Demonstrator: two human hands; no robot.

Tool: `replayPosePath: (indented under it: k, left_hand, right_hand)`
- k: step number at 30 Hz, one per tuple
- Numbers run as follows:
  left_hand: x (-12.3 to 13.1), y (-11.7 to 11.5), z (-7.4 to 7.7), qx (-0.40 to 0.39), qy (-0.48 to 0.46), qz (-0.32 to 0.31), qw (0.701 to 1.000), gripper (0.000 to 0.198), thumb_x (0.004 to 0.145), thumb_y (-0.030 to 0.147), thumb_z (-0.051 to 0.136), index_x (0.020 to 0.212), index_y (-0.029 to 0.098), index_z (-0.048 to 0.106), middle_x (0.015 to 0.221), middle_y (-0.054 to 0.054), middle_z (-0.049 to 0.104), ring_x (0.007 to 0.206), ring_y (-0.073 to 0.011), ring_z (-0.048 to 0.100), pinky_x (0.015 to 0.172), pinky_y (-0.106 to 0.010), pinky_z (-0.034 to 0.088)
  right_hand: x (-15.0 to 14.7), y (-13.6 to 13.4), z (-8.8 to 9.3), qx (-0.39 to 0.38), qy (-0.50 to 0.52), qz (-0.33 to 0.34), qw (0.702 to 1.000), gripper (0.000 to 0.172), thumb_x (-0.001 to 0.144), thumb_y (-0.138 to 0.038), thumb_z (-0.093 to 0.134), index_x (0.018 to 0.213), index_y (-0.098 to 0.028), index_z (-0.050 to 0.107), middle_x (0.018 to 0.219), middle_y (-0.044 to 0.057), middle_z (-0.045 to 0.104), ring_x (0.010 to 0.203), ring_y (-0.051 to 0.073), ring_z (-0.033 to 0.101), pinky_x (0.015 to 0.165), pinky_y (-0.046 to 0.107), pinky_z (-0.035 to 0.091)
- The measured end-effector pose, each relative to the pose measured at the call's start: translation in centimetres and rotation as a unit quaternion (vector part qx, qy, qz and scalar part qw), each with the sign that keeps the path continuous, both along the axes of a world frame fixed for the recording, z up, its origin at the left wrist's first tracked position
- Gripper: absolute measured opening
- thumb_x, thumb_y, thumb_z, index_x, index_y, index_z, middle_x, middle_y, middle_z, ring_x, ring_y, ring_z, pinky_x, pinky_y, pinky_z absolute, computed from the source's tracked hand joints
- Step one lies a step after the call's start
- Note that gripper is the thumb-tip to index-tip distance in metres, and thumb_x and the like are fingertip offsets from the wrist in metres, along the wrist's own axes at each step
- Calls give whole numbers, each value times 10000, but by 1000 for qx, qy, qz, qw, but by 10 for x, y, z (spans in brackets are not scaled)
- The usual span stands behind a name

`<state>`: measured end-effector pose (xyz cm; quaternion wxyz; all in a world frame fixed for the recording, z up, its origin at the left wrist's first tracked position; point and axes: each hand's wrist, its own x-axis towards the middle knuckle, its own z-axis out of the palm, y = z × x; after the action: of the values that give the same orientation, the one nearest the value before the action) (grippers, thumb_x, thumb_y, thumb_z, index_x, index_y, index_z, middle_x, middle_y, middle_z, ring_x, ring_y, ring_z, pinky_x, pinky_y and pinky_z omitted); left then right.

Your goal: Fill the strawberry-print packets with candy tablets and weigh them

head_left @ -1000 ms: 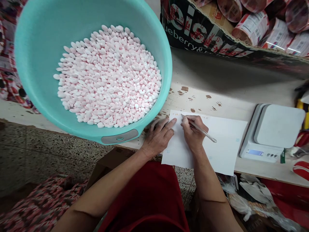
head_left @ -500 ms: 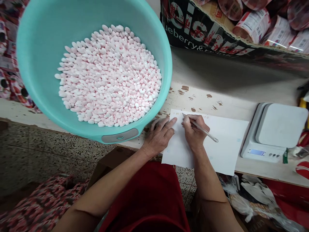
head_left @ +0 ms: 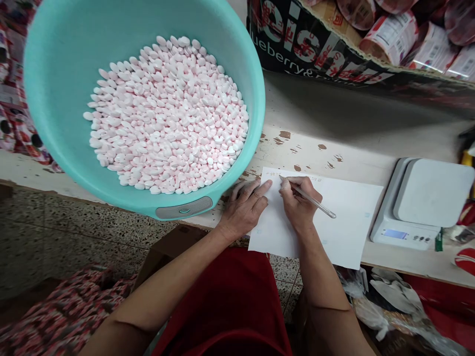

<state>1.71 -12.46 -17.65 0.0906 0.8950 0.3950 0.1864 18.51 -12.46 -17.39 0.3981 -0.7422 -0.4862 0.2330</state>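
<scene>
A sheet of white paper (head_left: 341, 217) lies on the worktable, with a short line of small handwriting along its top edge. My right hand (head_left: 300, 201) rests on the sheet and grips a clear pen (head_left: 319, 205), its tip at the writing. Fingers stretched out, my left hand (head_left: 245, 207) lies on the paper's left edge and holds it down. Just beyond that hand stands a large turquoise basin (head_left: 55, 133), with a heap of pale pink and white oval candies (head_left: 170, 118) in it.
A white digital scale (head_left: 432, 193) with a lit display stands right of the paper. At the back right is a black printed carton (head_left: 334, 69) of labelled jars (head_left: 391, 34). The worktable (head_left: 297, 113) has chipped paint. Plastic bags (head_left: 374, 316) lie below its front edge.
The pen tip has shifted very slightly along the top line, and the writing there looks a little longer. My left hand, the basin and the paper stay in place.
</scene>
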Motion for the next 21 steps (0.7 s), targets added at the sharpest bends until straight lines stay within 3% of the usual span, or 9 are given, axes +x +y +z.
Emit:
replayPosePath:
  k: [21]
  left_hand:
    - [0,0,0,-5,-1,-2,1000,135,895,115,552,877,207,649,1408,-20,596,1298,-221,492,1125,-430,342]
  right_hand:
    - [0,-1,0,12,-14,1,1000,84,864,-270,592,793,-226,597,640,-48,641,535,91,579,548,261,484]
